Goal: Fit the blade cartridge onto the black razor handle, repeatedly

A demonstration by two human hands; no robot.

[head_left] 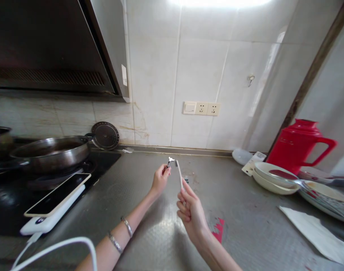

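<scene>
Over the middle of the metal counter [143, 241], my left hand [160, 178] pinches a small silver metal piece [170, 162] by its dark lower part. My right hand [190, 209] is closed around a thin white toothbrush [179, 175], held nearly upright. The brush's dark bristles point left, toward the silver piece, close beside it; whether they touch is too small to tell. Two bracelets circle my left forearm.
At the left, a steel pan [52, 152] sits on the black stove, with a phone [59, 194] on a white power bank [47, 224]. Stacked bowls [273, 180], a red thermos [296, 146] and a white paper [315, 233] stand or lie at the right.
</scene>
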